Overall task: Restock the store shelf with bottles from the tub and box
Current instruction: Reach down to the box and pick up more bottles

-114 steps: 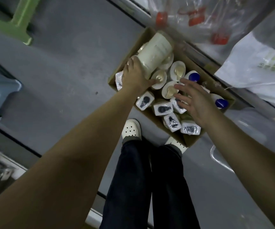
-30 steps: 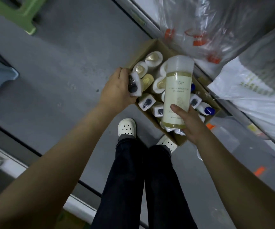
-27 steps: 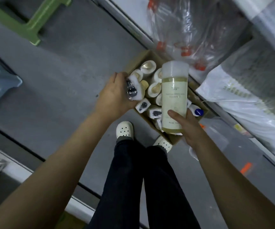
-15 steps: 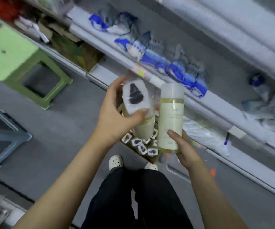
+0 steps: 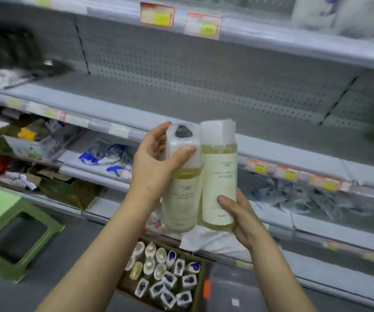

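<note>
Two bottles were up in the air, the left bottle (image 5: pixel 181 199) and the right bottle (image 5: pixel 218 183), and there was plenty you couldn't read! The goods (image 5: pixel 13 52) at the far left of the middle shelf (image 5: pixel 204 102) were a dark blur. The price tags (image 5: pixel 156 14) showed red and yellow but no figures, and the small print on both labels was beyond making out. The fingers of your right hand (image 5: pixel 240 212) were hidden behind its bottle, with only the thumb showing. Both forearms ran off the bottom edge.

Down below, the box (image 5: pixel 123 285) sat on the floor against the shelving, packed with more bottles (image 5: pixel 165 273) standing caps up, and your left forearm crossed in front of its near left corner. Just right of it lay what looked like a clear tub (image 5: pixel 237 289), too blurred to say what it held. A white bag (image 5: pixel 215 242) lay behind the box, a green stool (image 5: pixel 13 233) stood at the left, and blue-and-white packets (image 5: pixel 105 156) lay on a lower shelf (image 5: pixel 87 173).

Now the hands! Your left hand (image 5: pixel 154 167) gripped the left bottle high, fingers (image 5: pixel 159 131) curled round behind the wrapped cap, thumb across the front. Your right hand held the right bottle low, thumb pressed on the label. The two stood upright, side by side and touching, raised in front of the middle shelf's front edge, not on it.
</note>
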